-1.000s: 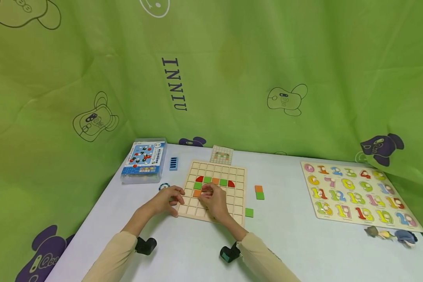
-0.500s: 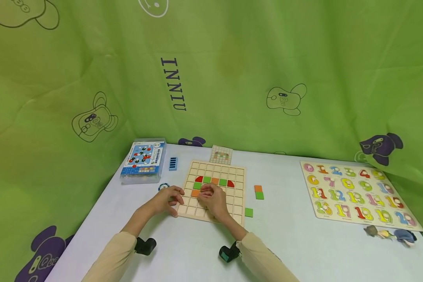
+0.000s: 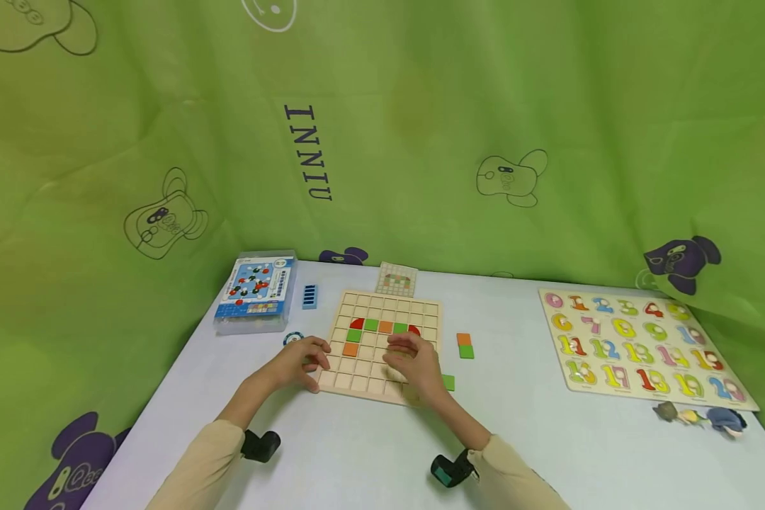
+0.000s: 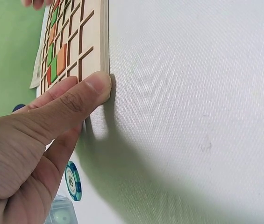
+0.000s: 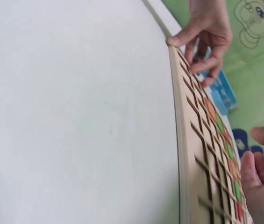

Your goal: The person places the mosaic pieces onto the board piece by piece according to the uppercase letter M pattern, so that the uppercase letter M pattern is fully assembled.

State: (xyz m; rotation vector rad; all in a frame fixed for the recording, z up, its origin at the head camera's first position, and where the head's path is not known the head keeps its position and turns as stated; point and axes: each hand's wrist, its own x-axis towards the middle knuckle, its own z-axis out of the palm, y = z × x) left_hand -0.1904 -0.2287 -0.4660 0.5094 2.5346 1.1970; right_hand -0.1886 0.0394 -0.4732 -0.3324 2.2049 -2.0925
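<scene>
My left hand holds the near left corner of a wooden grid board; in the left wrist view the thumb presses its edge. Above the board's right half hovers my right hand, fingers loosely bent, nothing between them in the right wrist view. A row on the board has a red quarter-round tile, a green tile, an orange tile, another green tile and a second red tile, partly behind the fingers. Below the left end sit a green tile and an orange tile.
Behind the board lies a pattern card. To its right are a loose orange tile, a green tile and another green tile. A boxed kit, a poker chip and a number puzzle lie farther out.
My right hand has left the orange tile at the board's left side and moved right, away from the cells there. The left hand stays at the corner.
</scene>
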